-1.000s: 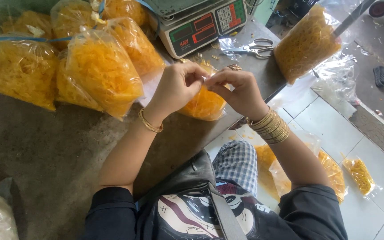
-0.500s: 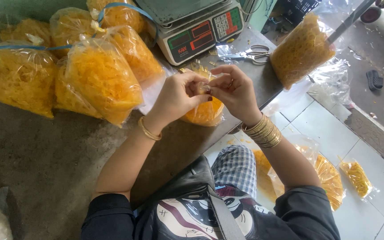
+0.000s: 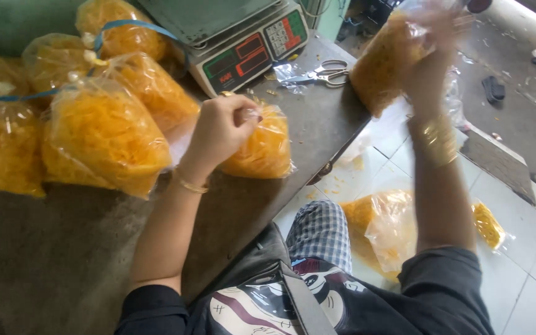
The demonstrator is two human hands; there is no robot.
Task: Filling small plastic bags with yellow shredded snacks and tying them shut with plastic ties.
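Small clear bag of orange snacks (image 3: 267, 149) lies on the grey table (image 3: 63, 248), just near of the weighing scale (image 3: 237, 43). Left hand (image 3: 221, 127) is fisted, pinching the bag's twisted top, wrist bent, forearm reaching far. Right hand (image 3: 432, 46) is raised at far right, blurred, touching a bigger snack bag (image 3: 383, 62); grip cannot be told. Scissors (image 3: 324, 73) lie between. Filled bags (image 3: 100, 133) are piled left.

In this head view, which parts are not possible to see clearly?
- Right hand: motion blur; its grip on the raised bag is unclear.
- Left hand: fingers curl over the neck of the small bag, hiding it.
- Scale: top cut off by the frame edge.
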